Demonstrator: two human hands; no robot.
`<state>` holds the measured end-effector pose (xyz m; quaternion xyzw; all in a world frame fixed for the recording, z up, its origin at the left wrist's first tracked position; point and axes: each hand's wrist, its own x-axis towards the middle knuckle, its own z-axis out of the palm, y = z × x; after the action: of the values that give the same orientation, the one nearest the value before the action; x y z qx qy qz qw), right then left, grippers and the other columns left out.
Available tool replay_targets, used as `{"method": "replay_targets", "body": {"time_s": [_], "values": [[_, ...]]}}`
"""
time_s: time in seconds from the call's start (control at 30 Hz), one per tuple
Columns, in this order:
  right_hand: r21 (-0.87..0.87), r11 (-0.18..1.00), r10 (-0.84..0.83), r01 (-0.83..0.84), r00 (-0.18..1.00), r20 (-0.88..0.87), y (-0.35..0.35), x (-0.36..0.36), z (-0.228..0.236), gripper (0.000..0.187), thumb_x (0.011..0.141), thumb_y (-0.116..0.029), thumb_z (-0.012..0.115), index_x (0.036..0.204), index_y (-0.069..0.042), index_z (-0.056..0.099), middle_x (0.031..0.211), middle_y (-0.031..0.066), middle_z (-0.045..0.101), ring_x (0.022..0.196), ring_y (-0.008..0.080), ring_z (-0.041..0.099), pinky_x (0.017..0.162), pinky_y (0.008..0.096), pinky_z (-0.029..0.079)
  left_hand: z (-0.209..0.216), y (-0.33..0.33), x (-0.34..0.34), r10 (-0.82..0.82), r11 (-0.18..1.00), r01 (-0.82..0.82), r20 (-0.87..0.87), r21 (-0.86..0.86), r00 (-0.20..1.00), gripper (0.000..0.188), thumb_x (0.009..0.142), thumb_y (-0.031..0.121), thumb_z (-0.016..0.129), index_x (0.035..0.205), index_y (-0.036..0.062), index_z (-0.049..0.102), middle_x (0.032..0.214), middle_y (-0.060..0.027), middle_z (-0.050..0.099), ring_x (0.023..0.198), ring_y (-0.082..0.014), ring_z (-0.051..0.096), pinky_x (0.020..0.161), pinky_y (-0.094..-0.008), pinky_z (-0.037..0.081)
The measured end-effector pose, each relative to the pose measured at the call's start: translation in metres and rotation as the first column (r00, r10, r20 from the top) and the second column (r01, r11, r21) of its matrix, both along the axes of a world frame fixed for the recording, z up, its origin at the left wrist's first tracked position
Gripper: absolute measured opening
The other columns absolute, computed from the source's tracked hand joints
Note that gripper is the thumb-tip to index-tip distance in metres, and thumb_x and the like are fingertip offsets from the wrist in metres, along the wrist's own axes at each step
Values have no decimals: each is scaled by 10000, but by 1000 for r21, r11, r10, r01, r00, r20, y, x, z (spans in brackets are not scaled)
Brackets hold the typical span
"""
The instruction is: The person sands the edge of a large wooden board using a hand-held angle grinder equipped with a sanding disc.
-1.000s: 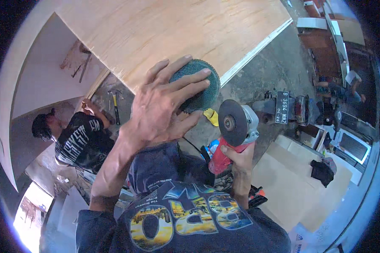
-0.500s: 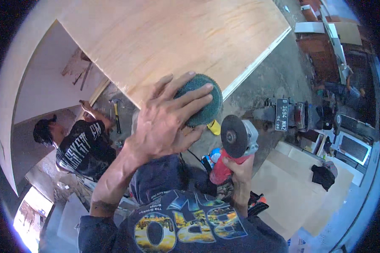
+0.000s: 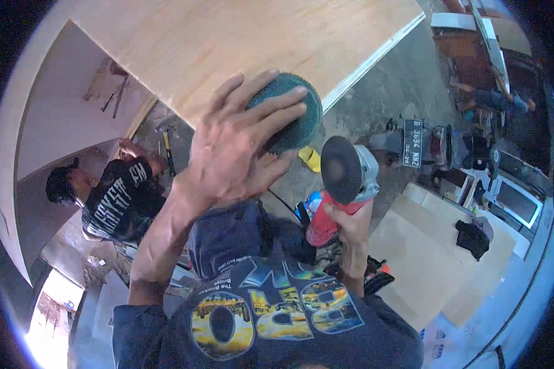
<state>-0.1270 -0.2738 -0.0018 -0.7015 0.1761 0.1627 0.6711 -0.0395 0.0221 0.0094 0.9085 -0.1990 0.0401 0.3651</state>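
Observation:
My left hand has its fingers laid across a dark green round abrasive pad, which it holds near the front corner of a large plywood panel. The pad's far side overlaps the panel's edge in view; whether they touch, I cannot tell. My right hand is wrapped round the red body of an angle grinder. A dark disc is fitted to the grinder's grey head and faces left, toward the pad. Under my left fingers, the pad's inner part is hidden.
At the left, a person in a black shirt crouches beside a hammer. A yellow object lies beyond the grinder. To the right are a motorbike's rear, a pale board and a black cap. Another person is far right.
Both hands, the pad and the grinder sit higher in the picture, along with most of the scene. The grinder disc's hub looks less distinct. Both hands keep their holds.

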Motion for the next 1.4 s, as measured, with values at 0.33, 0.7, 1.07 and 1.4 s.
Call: {"method": "replay_targets", "body": {"time_s": [0.33, 0.7, 1.07, 1.4], "values": [[-157, 987, 46, -41, 998, 32, 13, -2, -44, 689, 642, -157, 951, 1232, 4, 633, 1125, 86, 731, 985, 187, 704, 911, 368, 561, -26, 23, 10, 15, 1000, -15, -5, 11, 1000, 707, 726, 295, 785, 1410, 185, 645, 1543, -14, 587, 1499, -317, 450, 1254, -561, 293], [-125, 988, 90, -89, 996, 1, 23, 9, -38, 687, 638, -111, 925, 1243, 11, 624, 1135, 92, 729, 992, 192, 702, 911, 375, 559, -33, 26, 8, 36, 999, -36, 3, -33, 999, 755, 723, 342, 807, 1436, 177, 620, 1562, -23, 565, 1499, -310, 451, 1250, -546, 304], [-133, 982, 140, -137, 990, 19, 6, 3, -41, 752, 626, -148, 952, 1272, 5, 600, 1169, 103, 715, 1029, 197, 692, 937, 378, 546, -28, 15, 3, 26, 999, -25, 13, -35, 1000, 720, 730, 311, 801, 1417, 174, 637, 1564, -16, 565, 1499, -302, 451, 1248, -556, 306], [-114, 980, 165, -161, 986, 21, 14, 10, -31, 741, 648, -129, 934, 1293, 4, 593, 1153, 90, 715, 1013, 195, 685, 916, 379, 549, -26, 16, 4, 37, 999, -36, 27, -22, 999, 730, 716, 305, 818, 1413, 182, 640, 1541, -10, 589, 1490, -295, 465, 1247, -540, 313]]}}
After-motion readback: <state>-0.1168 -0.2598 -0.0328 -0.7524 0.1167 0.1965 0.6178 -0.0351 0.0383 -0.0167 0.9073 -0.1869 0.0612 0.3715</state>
